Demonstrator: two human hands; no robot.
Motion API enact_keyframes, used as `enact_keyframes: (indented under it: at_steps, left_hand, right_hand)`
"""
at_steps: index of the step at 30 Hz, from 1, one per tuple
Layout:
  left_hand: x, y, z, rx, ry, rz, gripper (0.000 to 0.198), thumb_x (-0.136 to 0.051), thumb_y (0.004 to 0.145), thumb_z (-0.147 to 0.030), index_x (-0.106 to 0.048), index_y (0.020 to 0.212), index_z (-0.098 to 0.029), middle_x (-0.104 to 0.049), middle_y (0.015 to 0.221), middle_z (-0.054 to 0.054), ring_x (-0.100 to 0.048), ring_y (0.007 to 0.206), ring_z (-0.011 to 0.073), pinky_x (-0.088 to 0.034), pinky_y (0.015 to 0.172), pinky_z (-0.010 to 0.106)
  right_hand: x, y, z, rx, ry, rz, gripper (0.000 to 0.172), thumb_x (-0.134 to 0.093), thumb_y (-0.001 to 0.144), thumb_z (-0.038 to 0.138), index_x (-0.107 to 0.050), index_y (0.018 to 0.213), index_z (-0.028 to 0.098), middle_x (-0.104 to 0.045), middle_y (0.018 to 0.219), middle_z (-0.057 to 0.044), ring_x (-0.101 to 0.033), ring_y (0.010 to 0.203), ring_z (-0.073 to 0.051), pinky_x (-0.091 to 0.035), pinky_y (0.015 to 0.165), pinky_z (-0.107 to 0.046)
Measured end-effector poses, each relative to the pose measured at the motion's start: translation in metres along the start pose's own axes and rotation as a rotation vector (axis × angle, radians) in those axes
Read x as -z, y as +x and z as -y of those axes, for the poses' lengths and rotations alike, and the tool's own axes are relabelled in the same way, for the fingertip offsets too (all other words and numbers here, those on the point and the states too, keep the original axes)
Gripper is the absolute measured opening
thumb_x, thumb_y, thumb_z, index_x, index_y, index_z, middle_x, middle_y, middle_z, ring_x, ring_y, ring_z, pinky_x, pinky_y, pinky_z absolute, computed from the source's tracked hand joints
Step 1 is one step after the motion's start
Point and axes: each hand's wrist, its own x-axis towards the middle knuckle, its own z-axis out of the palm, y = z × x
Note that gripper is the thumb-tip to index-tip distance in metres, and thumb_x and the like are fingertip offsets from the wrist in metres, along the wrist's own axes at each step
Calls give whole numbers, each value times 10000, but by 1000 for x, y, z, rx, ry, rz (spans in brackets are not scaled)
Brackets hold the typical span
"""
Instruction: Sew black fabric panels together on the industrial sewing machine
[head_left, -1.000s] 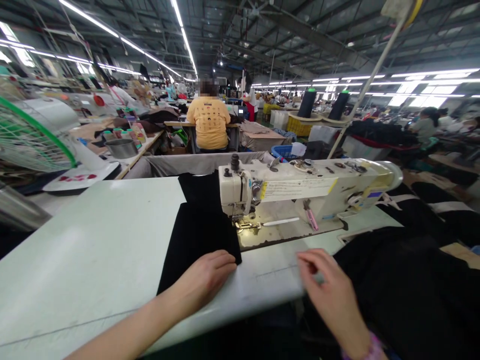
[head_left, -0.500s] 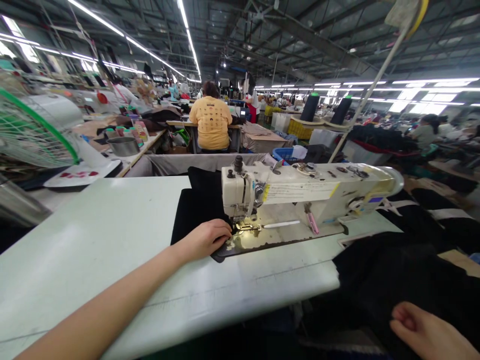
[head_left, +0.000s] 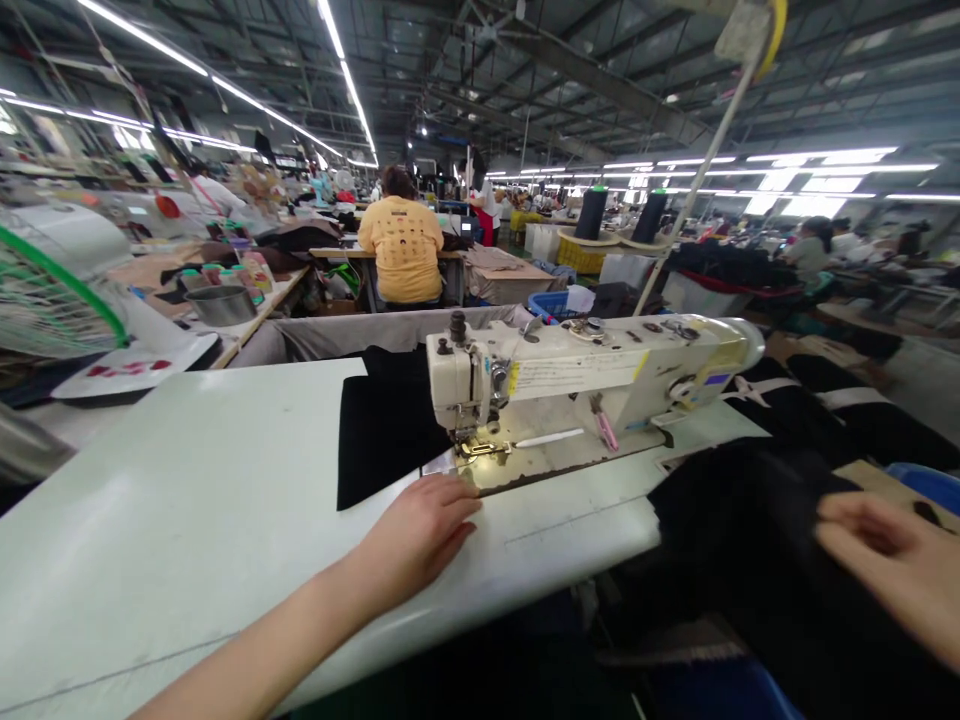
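Note:
My left hand point(head_left: 427, 525) rests at the front edge of the sewing machine's bed, palm down. Its fingers are loosely bent and nothing shows in them. Just beyond it a black fabric piece point(head_left: 382, 425) lies flat on the table, partly behind the head of the sewing machine point(head_left: 570, 365). At the right, my right hand point(head_left: 892, 550) pinches a dark fabric point(head_left: 727, 520) between thumb and fingers. That cloth hangs in folds over the table's right front corner. My right fingertips are partly hidden.
Pink-handled snips point(head_left: 604, 425) and a white pen-like stick point(head_left: 551, 437) lie on the machine bed. A green-rimmed fan point(head_left: 60, 285) stands at the left. Ahead, a person in a yellow shirt point(head_left: 403, 245) sits with their back to me. Black pieces with white strips point(head_left: 855, 398) lie at the right.
My left hand has come off the black piece beside the needle, toward me. My right hand has risen and now pinches the dark cloth. The view has shifted slightly right.

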Motion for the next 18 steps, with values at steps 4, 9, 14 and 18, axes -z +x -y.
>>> enact_keyframes:
  at_steps: [4,9,14,18]
  left_hand:
    - [8,-2,-42,71,-182,-29,563,-587,929,-266,-415,1464,-239,-595,1403,125,-612,1230,267,-547,1009,457]
    - [15,13,-84,77,-403,-245,800,-672,879,-389,-250,1546,-258,-462,1516,167,-519,1329,322,-563,977,463]
    - [34,31,-80,311,-440,-570,122,-533,912,-238,-649,878,-223,-686,814,15,-660,773,177,-554,713,296]
    - [58,29,-65,463,-202,-662,90,-570,777,-169,-633,819,-217,-674,807,0,-641,782,181,-526,758,300]
  right_hand:
    - [-2,-10,71,91,396,170,172,-578,726,411,-567,669,250,-555,602,-28,-540,554,-187,-436,517,-305]
    - [-37,-19,158,112,991,869,125,-579,719,318,-531,722,203,-546,595,28,-486,490,-111,-405,471,-214]
    - [-76,-32,187,136,1234,763,321,-555,831,510,-628,919,210,-669,815,-54,-658,765,-214,-553,642,-318]
    - [-85,-56,186,280,1324,618,934,-468,737,885,-513,1377,206,-679,1183,-146,-649,1117,-330,-577,855,-446]
